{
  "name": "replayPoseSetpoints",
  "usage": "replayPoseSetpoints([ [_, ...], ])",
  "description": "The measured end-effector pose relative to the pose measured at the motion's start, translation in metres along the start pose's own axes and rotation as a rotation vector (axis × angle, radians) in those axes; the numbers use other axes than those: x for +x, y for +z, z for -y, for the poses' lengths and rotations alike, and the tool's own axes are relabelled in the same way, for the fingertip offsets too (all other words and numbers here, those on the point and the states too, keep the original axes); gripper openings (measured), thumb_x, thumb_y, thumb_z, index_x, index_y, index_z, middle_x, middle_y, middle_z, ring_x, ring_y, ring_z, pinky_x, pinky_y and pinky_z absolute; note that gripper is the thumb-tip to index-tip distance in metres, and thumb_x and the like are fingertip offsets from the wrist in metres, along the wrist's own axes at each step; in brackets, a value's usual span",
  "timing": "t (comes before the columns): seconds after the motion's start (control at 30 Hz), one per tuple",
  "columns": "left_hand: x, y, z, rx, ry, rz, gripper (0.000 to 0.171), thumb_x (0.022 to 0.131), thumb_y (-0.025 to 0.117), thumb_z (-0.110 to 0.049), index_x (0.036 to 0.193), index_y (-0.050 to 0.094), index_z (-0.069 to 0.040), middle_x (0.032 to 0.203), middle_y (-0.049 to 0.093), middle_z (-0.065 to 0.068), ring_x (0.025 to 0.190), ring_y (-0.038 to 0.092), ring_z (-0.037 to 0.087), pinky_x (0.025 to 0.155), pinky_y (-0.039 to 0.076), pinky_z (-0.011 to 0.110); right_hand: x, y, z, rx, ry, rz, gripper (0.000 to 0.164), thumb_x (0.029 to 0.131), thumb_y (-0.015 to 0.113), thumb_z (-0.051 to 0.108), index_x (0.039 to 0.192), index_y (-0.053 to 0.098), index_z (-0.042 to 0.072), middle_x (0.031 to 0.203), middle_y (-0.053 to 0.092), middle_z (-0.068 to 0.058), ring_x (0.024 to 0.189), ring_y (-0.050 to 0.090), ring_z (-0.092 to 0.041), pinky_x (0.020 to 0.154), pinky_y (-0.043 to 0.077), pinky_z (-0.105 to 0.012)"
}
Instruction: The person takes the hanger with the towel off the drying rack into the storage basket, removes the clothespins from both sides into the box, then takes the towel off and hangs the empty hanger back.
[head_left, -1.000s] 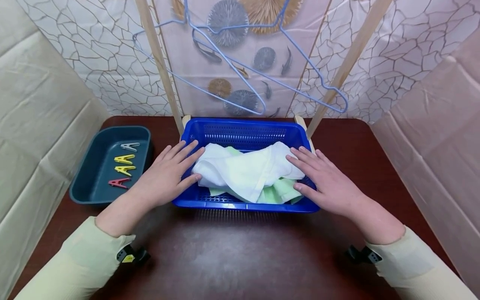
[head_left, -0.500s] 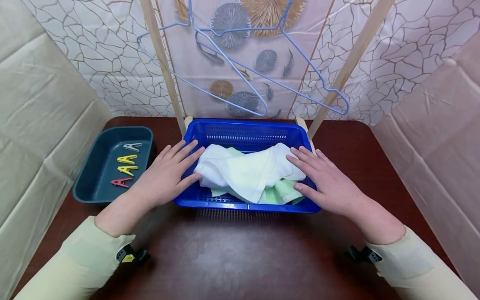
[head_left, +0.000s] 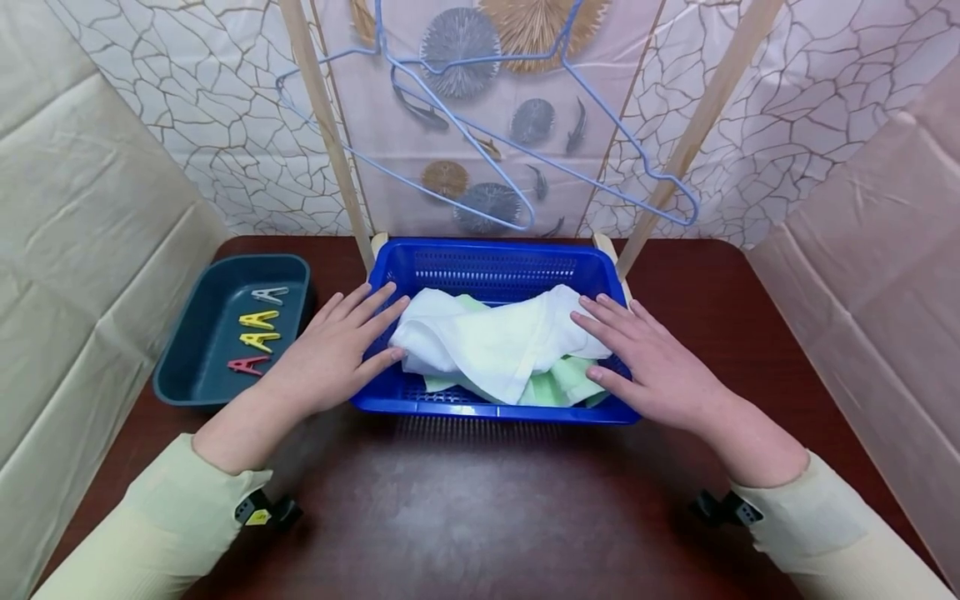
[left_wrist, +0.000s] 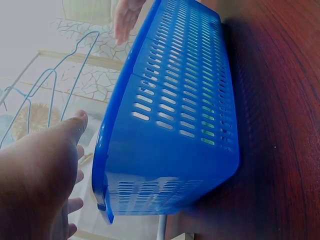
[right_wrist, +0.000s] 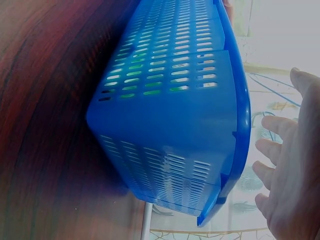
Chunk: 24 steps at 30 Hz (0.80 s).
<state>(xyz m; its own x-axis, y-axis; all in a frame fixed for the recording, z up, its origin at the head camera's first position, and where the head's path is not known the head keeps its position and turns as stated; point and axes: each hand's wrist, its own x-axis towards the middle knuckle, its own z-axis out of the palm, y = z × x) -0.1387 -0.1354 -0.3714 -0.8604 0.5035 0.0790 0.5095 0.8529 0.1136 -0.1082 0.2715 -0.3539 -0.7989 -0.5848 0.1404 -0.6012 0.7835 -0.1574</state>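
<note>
A blue perforated plastic basket stands on the dark red-brown table, holding a crumpled white cloth over a light green cloth. My left hand hovers palm down over the basket's left side, fingers spread and straight. Over the right side my right hand is held the same way, its fingertips overlapping the white cloth's edge in the head view. Both wrist views show the hands above the level of the basket rim, with nothing between the fingers.
Left of the basket sits a dark green tray with a grey clothespin, two yellow ones and a red clothespin. Behind, blue wire hangers hang between two wooden posts. Fabric-like panels enclose both sides.
The view has shifted slightly, so the tray and basket appear a little further right. Both hands hold the same pose, and the cloths lie as before.
</note>
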Motion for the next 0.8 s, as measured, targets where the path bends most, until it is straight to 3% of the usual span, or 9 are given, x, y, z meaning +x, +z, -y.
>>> replayPoseSetpoints([
  [0.27, 0.001, 0.0004, -0.0016, -0.014, 0.007, -0.001, 0.07, 0.089, 0.041, -0.06, 0.147, 0.007, -0.039, 0.155, 0.005, -0.009, 0.142, 0.005, 0.024, 0.112, 0.008, 0.052, -0.0025, -0.0003, -0.0004, -0.013, 0.002, 0.003, 0.067, 0.09, 0.05, 0.047, 0.147, 0.016, 0.034, 0.154, 0.015, 0.006, 0.142, 0.01, -0.019, 0.115, 0.003, -0.041],
  [0.8, 0.0022, 0.0004, -0.0042, -0.013, 0.012, -0.007, 0.071, 0.088, 0.043, -0.06, 0.146, 0.006, -0.04, 0.155, 0.004, -0.011, 0.142, 0.007, 0.025, 0.112, 0.008, 0.051, -0.0028, -0.0014, 0.0001, 0.003, -0.002, -0.008, 0.068, 0.09, 0.052, 0.045, 0.147, 0.019, 0.032, 0.154, 0.016, 0.005, 0.142, 0.011, -0.021, 0.114, 0.006, -0.044],
])
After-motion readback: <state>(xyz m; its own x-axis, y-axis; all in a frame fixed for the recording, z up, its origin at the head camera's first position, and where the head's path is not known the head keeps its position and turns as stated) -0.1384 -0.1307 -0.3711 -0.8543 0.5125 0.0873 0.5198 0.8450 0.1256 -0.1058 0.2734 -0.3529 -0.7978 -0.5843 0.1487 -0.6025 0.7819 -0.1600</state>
